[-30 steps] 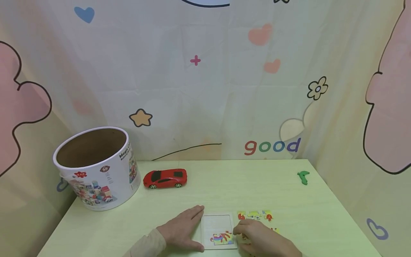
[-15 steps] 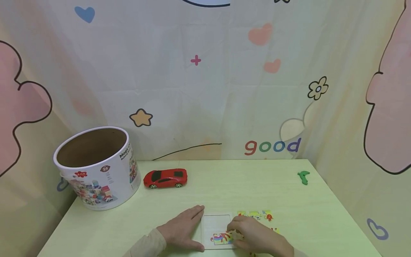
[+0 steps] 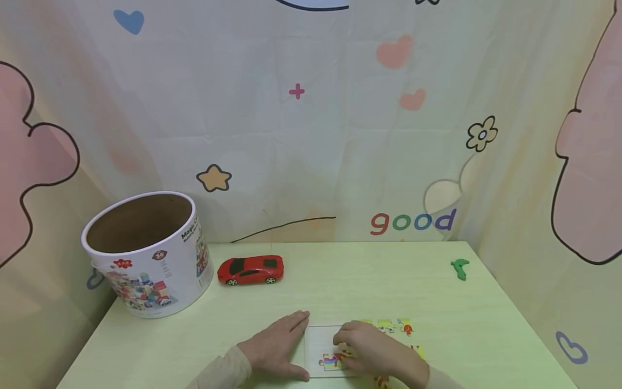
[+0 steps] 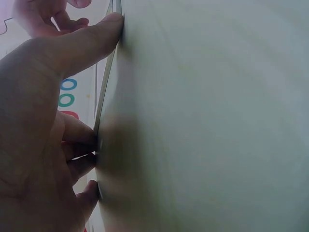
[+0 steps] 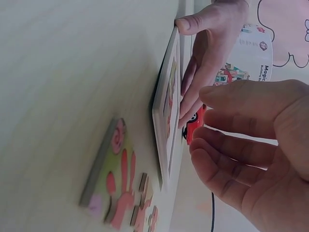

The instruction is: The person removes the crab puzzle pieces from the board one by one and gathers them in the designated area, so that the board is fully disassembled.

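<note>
My left hand [image 3: 276, 347] lies along the left edge of a white puzzle tray [image 3: 319, 339], its fingers fairly straight. In the left wrist view the thumb and fingertips touch the tray's edge and the tabletop. Over the tray's right side, my right hand [image 3: 371, 350] pinches a small red-and-yellow puzzle piece [image 3: 346, 349], mostly covered by the fingers; the right wrist view does not show it. A joined section with a rainbow-striped puzzle piece [image 3: 331, 361] sits low in the tray. Loose pieces lie right of it, including a yellow-green one with a pink figure [image 5: 120, 179].
A large white bucket [image 3: 160, 281] stands at the left of the table [image 3: 369, 281]. Beside it is a red toy car [image 3: 250, 270]. A small green object [image 3: 459, 268] lies at the far right. A patterned curtain hangs behind.
My right hand has moved leftward from the loose pieces to over the tray, with the puzzle piece between its fingers. The left hand has stayed in place.
</note>
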Action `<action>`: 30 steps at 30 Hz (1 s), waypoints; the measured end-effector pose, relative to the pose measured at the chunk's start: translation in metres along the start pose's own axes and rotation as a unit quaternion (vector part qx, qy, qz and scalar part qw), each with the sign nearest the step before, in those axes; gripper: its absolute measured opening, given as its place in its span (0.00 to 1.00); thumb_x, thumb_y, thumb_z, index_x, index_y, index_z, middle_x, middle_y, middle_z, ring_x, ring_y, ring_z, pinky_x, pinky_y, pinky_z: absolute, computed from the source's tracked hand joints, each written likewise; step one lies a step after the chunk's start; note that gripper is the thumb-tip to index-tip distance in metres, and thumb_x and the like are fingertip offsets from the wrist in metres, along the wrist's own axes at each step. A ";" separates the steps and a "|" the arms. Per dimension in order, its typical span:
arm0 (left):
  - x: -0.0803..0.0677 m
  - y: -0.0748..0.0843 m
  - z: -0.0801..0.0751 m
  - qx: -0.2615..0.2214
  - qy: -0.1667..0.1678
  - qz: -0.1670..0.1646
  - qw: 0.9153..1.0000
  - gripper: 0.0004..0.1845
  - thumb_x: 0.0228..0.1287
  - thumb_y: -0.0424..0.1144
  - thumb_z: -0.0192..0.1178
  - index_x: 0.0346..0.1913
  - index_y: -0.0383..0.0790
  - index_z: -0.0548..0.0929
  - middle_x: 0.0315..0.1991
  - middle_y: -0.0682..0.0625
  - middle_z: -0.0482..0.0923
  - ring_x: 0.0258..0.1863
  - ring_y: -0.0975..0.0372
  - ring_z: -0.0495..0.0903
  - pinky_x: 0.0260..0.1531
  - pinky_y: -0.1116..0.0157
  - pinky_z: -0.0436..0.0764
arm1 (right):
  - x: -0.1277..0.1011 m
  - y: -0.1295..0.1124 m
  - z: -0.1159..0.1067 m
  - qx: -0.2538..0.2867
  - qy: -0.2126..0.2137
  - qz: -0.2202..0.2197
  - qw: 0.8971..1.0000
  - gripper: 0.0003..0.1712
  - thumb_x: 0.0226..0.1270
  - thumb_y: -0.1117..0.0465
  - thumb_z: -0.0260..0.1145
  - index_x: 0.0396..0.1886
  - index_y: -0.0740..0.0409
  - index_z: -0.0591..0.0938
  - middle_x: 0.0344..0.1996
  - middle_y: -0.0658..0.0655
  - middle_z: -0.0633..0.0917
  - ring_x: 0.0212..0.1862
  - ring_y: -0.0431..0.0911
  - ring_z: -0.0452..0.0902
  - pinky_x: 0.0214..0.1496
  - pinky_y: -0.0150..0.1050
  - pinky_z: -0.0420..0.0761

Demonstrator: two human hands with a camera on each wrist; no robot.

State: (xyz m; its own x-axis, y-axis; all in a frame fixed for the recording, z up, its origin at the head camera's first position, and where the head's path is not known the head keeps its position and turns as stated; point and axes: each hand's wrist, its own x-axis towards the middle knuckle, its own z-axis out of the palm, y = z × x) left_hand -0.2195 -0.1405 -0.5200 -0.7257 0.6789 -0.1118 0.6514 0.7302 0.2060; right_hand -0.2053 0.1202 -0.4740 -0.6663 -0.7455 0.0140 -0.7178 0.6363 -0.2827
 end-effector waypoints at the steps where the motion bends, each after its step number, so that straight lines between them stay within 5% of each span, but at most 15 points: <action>1: 0.000 0.000 0.000 0.000 -0.001 -0.001 1.000 0.60 0.51 0.79 0.52 0.75 0.36 0.56 0.77 0.47 0.51 0.75 0.54 0.54 0.72 0.57 0.62 | 0.001 0.000 0.000 0.000 -0.002 -0.001 1.000 0.13 0.60 0.56 0.71 0.44 0.53 0.86 0.42 0.45 0.85 0.46 0.38 0.79 0.52 0.36 0.81; 30: 0.000 0.000 0.001 0.010 0.013 0.007 1.000 0.59 0.52 0.77 0.54 0.74 0.34 0.57 0.77 0.45 0.51 0.75 0.53 0.55 0.72 0.57 0.62 | 0.020 -0.007 0.010 -0.027 -0.016 -0.057 0.998 0.13 0.55 0.62 0.71 0.42 0.53 0.86 0.39 0.45 0.85 0.46 0.37 0.79 0.51 0.32 0.80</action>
State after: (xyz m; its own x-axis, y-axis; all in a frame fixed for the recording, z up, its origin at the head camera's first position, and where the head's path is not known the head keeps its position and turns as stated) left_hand -0.2189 -0.1407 -0.5210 -0.7217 0.6871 -0.0841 0.6656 0.7221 0.1883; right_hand -0.2113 0.0987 -0.4808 -0.5737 -0.8190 0.0113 -0.7989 0.5565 -0.2282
